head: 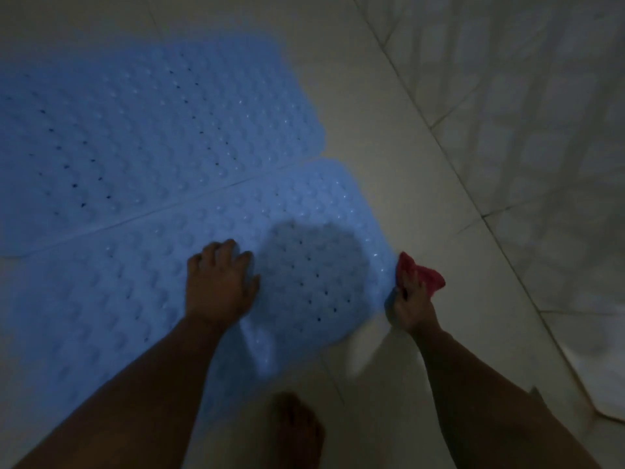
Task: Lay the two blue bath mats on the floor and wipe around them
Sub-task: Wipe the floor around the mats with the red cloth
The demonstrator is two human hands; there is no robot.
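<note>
Two blue bumpy bath mats lie flat side by side on the tiled floor. The far mat [152,130] fills the upper left. The near mat [118,282] runs across the middle, its long edge touching the far one. My left hand [220,282] presses down on the near mat with fingers spread. My right hand [411,308] grips a red cloth [422,274] on the floor, right at the near mat's right edge.
Pale floor tiles [389,113] stretch to the right of the mats. A white patterned tiled wall [541,113] rises at the right. My bare foot [297,431] stands on the floor by the near mat's lower corner.
</note>
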